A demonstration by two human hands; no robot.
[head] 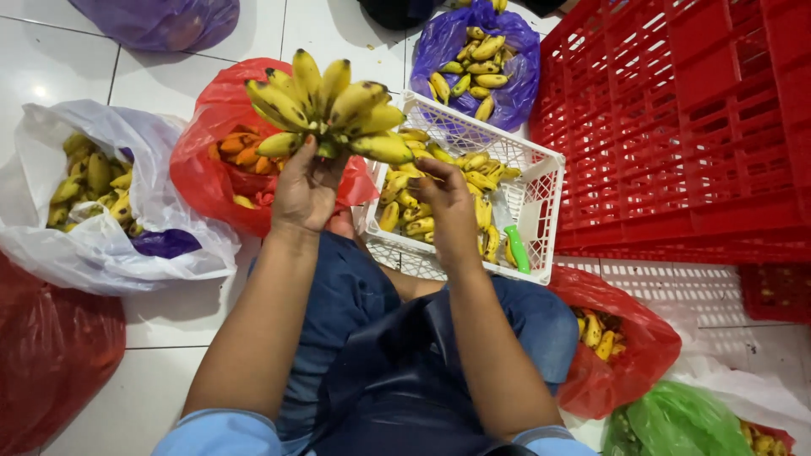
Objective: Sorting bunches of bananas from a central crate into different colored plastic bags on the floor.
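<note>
My left hand (306, 192) is closed around the stem end of a hand of small bananas (328, 105), yellow with green tips, holding it up over my knees so the fingers fan away from me. The bunch sits directly above my grip, whole as far as I can see, with no fruit pulled off it yet. My right hand (448, 198) is just to the right, fingers curled down at the near rim of the white plastic basket (541, 181), touching the loose bananas there; I cannot tell whether it pinches one or only rests on them.

Judging by how things lie, the sorting looks well under way but far from finished. The white basket already holds a good layer of single bananas and a green-handled tool (517, 249) in its right corner. Just behind the raised bunch, a red bag (211, 160) holds riper, orange-tinged fruit. Farther left a white bag (127, 245) has more bananas, and a purple bag (481, 59) at the far side is also part full. To my near right another red bag (625, 355) has a few, beside a green bag (676, 422). A stack of red crates (693, 118) stands at the right.
</note>
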